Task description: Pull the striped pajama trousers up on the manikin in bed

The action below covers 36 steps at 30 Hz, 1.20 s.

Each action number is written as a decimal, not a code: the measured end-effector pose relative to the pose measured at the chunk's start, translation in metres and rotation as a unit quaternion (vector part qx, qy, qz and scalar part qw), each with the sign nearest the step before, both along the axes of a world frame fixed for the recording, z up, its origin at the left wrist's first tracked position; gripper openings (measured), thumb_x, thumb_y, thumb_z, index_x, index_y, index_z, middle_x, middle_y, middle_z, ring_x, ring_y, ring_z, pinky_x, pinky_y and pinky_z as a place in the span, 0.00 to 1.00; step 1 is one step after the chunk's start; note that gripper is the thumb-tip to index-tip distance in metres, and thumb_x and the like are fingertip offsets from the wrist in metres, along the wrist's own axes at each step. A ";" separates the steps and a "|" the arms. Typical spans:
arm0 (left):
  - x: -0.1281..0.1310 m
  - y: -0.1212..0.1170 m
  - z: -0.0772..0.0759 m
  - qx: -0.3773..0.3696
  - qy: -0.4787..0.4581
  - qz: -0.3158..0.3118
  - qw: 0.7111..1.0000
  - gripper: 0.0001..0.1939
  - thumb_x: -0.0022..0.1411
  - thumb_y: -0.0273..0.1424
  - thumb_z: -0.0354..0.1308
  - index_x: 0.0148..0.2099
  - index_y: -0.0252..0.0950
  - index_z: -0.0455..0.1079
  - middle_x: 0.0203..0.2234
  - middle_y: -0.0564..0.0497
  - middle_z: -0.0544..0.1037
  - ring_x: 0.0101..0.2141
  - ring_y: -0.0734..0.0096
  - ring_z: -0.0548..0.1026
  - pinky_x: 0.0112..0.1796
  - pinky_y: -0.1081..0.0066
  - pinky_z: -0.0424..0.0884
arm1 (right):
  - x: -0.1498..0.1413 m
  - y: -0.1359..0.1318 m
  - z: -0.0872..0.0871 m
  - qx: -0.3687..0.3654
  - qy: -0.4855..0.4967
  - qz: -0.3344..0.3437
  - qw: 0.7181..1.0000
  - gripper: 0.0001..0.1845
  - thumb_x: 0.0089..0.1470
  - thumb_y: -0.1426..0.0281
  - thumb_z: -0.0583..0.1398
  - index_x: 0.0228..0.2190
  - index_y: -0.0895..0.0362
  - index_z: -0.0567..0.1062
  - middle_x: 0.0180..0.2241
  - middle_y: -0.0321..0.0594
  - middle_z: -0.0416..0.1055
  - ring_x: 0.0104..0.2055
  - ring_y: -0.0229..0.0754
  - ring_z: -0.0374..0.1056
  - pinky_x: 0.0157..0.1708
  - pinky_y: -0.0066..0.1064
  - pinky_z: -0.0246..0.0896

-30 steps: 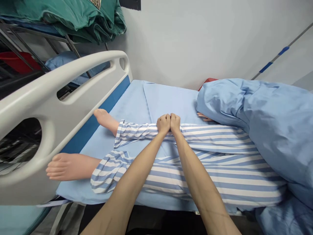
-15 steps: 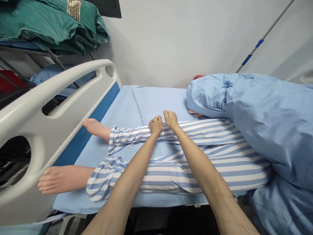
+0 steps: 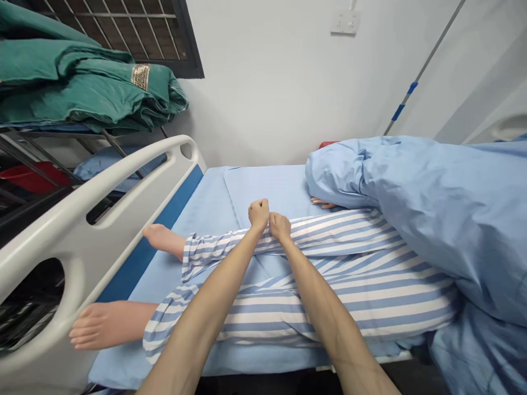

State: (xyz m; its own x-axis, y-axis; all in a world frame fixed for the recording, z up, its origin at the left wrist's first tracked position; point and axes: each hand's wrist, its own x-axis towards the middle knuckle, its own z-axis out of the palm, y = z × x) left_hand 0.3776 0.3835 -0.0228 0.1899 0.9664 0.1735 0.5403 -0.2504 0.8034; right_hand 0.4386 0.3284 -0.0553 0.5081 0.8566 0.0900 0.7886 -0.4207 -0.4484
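Lying on the bed [image 3: 267, 180], far striped leg [image 3: 341, 231]: a heavy strike could jolt it.
Left hand [image 3: 259, 213], right hand [image 3: 280, 226]: both clenched at that leg; contact unclear, palms hidden; so close, knuckles could clash.
Near striped leg [image 3: 275, 314]: partly behind forearms [image 3: 212, 299].
Blue quilt [image 3: 444, 219]: loose, could slide; right end cut off.

This looks like a hospital-style care room. The moulded white footboard [image 3: 111, 241], light blue sheet [image 3: 263, 181], matching quilt [image 3: 444, 214] and striped, patient-style trousers [image 3: 346, 236] all show it.
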 end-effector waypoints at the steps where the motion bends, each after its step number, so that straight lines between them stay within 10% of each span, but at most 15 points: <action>1: 0.002 -0.001 -0.001 0.005 -0.006 0.001 1.000 0.19 0.64 0.33 0.43 0.22 0.36 0.64 0.18 0.54 0.67 0.24 0.74 0.64 0.27 0.72 0.55 | 0.001 0.000 0.000 0.000 0.007 0.002 1.000 0.25 0.68 0.65 0.41 0.37 0.53 0.76 0.39 0.44 0.77 0.41 0.44 0.72 0.36 0.30 0.57; 8: -0.001 -0.020 -0.032 0.011 0.134 0.005 0.991 0.18 0.67 0.34 0.45 0.32 0.38 0.74 0.33 0.44 0.79 0.35 0.66 0.73 0.35 0.71 0.60 | 0.013 0.006 0.002 0.028 0.046 0.026 0.998 0.25 0.68 0.70 0.41 0.37 0.55 0.76 0.42 0.45 0.77 0.43 0.41 0.71 0.39 0.28 0.58; 18: 0.002 -0.024 -0.030 0.025 0.193 0.013 0.981 0.19 0.66 0.36 0.45 0.37 0.41 0.78 0.36 0.43 0.81 0.38 0.61 0.75 0.36 0.69 0.61 | 0.050 -0.014 0.051 0.001 -0.025 0.072 0.997 0.26 0.68 0.66 0.42 0.32 0.57 0.77 0.36 0.46 0.78 0.40 0.43 0.71 0.38 0.29 0.57; 27: 0.003 -0.027 -0.036 0.054 0.233 0.008 0.971 0.18 0.64 0.35 0.45 0.37 0.40 0.78 0.36 0.43 0.81 0.38 0.61 0.75 0.36 0.69 0.60 | 0.042 -0.046 0.002 0.027 -0.081 -0.038 0.996 0.24 0.69 0.62 0.42 0.39 0.56 0.75 0.33 0.44 0.77 0.35 0.44 0.71 0.33 0.30 0.50; 36: 0.031 -0.029 -0.008 0.053 0.078 -0.024 0.995 0.18 0.61 0.33 0.46 0.20 0.36 0.63 0.18 0.52 0.70 0.24 0.74 0.64 0.28 0.71 0.54 | 0.054 -0.042 0.006 0.096 0.014 -0.039 0.995 0.25 0.69 0.64 0.39 0.33 0.54 0.72 0.32 0.44 0.76 0.37 0.44 0.70 0.34 0.30 0.53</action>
State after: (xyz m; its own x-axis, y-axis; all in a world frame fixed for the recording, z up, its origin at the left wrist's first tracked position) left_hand 0.4089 0.3545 -0.0310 0.2674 0.9334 0.2391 0.6422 -0.3576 0.6780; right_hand 0.4922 0.2863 -0.0488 0.5767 0.7832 0.2323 0.7429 -0.3845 -0.5480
